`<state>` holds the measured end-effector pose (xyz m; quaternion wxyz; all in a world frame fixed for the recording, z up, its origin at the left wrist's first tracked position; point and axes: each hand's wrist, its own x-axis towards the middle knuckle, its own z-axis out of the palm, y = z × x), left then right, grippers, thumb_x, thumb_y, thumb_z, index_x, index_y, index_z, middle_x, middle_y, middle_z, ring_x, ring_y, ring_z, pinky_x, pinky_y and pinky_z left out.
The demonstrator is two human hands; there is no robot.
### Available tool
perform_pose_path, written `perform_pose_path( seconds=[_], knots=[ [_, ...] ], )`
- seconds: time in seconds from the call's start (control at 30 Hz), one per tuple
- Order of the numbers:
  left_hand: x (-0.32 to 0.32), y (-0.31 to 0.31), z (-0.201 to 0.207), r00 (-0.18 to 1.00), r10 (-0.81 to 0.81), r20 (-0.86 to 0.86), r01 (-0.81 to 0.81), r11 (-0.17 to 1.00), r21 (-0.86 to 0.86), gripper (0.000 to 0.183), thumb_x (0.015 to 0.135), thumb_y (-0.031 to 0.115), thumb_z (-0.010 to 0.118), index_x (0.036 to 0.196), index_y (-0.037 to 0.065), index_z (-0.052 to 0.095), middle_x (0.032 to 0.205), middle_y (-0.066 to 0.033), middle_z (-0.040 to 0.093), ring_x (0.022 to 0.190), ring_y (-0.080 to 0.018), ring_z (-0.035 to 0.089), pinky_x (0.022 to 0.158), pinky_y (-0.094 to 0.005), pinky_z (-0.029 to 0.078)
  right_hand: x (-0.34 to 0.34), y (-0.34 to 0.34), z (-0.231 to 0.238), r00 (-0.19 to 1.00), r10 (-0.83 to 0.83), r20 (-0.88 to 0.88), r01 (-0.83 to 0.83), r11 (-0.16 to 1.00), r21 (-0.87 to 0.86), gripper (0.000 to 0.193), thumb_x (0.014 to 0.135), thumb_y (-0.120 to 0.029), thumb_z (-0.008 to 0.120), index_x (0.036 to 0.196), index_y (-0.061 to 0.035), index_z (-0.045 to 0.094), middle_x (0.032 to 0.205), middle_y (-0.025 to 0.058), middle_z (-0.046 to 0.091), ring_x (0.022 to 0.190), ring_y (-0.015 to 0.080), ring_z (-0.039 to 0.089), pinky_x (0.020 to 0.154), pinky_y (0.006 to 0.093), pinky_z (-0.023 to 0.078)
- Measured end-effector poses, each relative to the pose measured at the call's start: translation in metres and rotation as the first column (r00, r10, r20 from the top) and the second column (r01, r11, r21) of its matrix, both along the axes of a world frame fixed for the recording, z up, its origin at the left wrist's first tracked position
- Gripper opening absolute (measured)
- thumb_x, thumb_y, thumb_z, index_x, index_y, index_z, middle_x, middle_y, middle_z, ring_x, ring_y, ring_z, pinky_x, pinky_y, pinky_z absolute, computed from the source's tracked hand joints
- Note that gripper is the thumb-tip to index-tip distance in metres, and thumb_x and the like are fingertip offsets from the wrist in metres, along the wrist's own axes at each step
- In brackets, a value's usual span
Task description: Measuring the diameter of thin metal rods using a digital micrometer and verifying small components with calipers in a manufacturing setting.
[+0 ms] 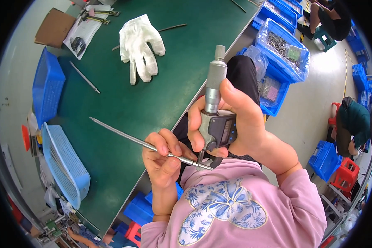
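Note:
My left hand (pixel 159 161) pinches a slim silver metal rod (pixel 122 133) between thumb and fingers, near one end. The rod's long part points up and left over the green table. A digital micrometer (pixel 213 89) is gripped in my right hand (pixel 250 120), its barrel upright and its small display facing right. The rod's near end lies at the micrometer's jaws, just above my lap. Whether the jaws press on the rod, I cannot tell. My right thumb rests along the barrel, and the fingers wrap round the frame.
On the green table (pixel 107 99) lie a white glove (pixel 141 45) over a thin rod, another loose rod (pixel 84 77), and calipers (pixel 99 16) on paper. Blue baskets (pixel 66 163) line the left edge. Blue bins (pixel 283 51) with metal parts stand right; other people sit beyond.

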<state>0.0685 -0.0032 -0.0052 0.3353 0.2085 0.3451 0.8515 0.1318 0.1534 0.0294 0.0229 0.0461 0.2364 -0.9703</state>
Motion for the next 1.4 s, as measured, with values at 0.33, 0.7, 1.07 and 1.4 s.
perform_pose_path(
  seconds=[0.33,0.7,1.07,1.4],
  knots=[
    [-0.001,-0.002,-0.004,1.000,0.019,0.013,-0.019,0.999,-0.049,0.026,0.070,0.007,0.063,0.080,0.008,0.040,0.075,-0.0064,0.044,0.058,-0.0195,0.056,0.055,-0.0284,0.052,-0.003,0.000,-0.002,0.998,0.035,0.060,-0.036,0.999,0.014,0.065,0.081,-0.057,0.025,0.085,0.0021,0.053,0.067,0.0173,0.057,0.036,0.0150,0.043,0.033,0.0213,0.035],
    [-0.004,-0.014,0.012,0.954,-0.121,0.275,0.108,0.992,0.065,0.015,0.064,0.006,0.054,0.071,0.004,0.041,0.059,-0.0081,0.043,0.045,-0.0200,0.047,0.044,-0.0263,0.042,0.002,0.010,-0.010,0.989,-0.118,0.089,0.094,0.967,0.238,0.064,0.079,-0.055,0.028,0.084,0.0038,0.054,0.067,0.0162,0.058,0.039,0.0141,0.047,0.034,0.0201,0.036],
    [-0.019,-0.077,0.009,0.623,-0.693,0.362,0.638,0.719,0.277,0.020,0.063,0.011,0.051,0.070,-0.006,0.045,0.048,-0.0025,0.037,0.037,-0.0082,0.030,0.034,-0.0242,0.019,-0.025,0.037,-0.005,0.891,-0.455,0.003,0.382,0.751,0.538,0.021,0.069,-0.005,0.061,0.086,-0.0003,0.052,0.076,0.0131,0.059,0.044,0.0079,0.047,0.041,0.0179,0.037],
    [-0.033,-0.081,-0.003,0.471,-0.829,0.302,0.710,0.560,0.428,0.033,0.064,0.010,0.045,0.083,-0.017,0.045,0.043,0.0002,0.034,0.031,-0.0060,0.026,0.033,-0.0242,0.019,-0.017,0.044,-0.008,0.886,-0.462,-0.045,0.409,0.732,0.545,0.022,0.065,0.000,0.061,0.085,0.0007,0.050,0.071,0.0130,0.058,0.043,0.0088,0.048,0.040,0.0187,0.040]
  ],
)
